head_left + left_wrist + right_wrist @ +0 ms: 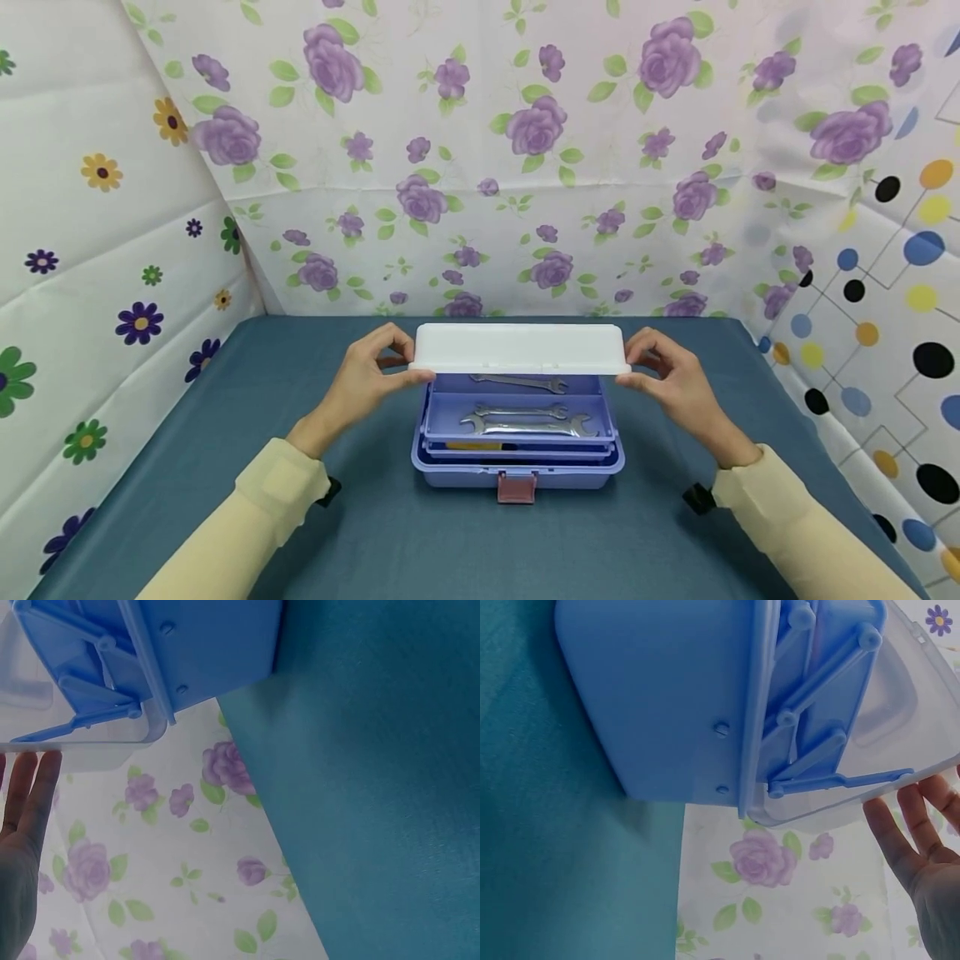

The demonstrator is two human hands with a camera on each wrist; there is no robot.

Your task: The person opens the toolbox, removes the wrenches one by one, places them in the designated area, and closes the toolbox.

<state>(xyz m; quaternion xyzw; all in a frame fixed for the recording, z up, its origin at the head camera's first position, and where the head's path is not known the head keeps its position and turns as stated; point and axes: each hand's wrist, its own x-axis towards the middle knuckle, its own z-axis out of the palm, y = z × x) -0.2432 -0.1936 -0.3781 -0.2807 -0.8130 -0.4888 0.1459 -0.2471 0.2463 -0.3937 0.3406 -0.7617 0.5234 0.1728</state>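
A blue toolbox (517, 477) has its translucent white lid (519, 348) raised at the back. My left hand (365, 362) holds the lid's left end, the thumb at the front corner and the fingers along the side. At the opposite end my right hand (671, 371) grips the lid the same way. Below the lid, several silver open-end wrenches (528, 427) lie in the upper tray (450, 406). Hinged blue arms (829, 675) link the trays and lid in the right wrist view. A reddish latch (517, 488) hangs at the box's front.
The toolbox stands on a blue-green tablecloth (360, 533). In a lower tray a yellow item (474, 446) is partly covered. A flowered cloth (480, 150) hangs behind the table, with patterned cloths on both sides.
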